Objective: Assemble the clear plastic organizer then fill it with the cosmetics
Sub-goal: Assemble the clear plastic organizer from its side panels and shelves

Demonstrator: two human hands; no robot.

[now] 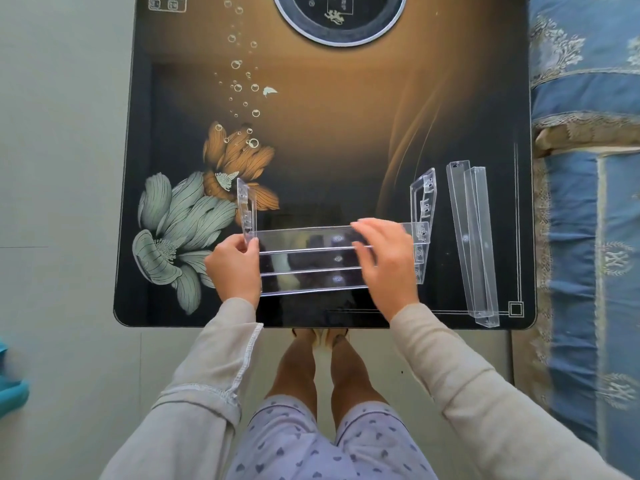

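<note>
A partly built clear plastic organizer (pixel 311 258) stands near the front edge of the table, with three long shelf strips between two upright side panels. My left hand (pixel 233 265) pinches the left side panel (pixel 246 206) at its lower end. My right hand (pixel 384 261) lies over the right part of the shelves, fingers curled over the top shelf strip (pixel 304 234). The right side panel (pixel 423 202) stands upright beyond that hand. Two loose clear shelf strips (pixel 472 244) lie side by side at the table's right edge. No cosmetics are in view.
The dark glass table (pixel 329 133) bears a printed flower pattern and a round ring (pixel 339 32) at its far end. A blue patterned sofa (pixel 588 168) runs along the right. The front table edge is just below my wrists.
</note>
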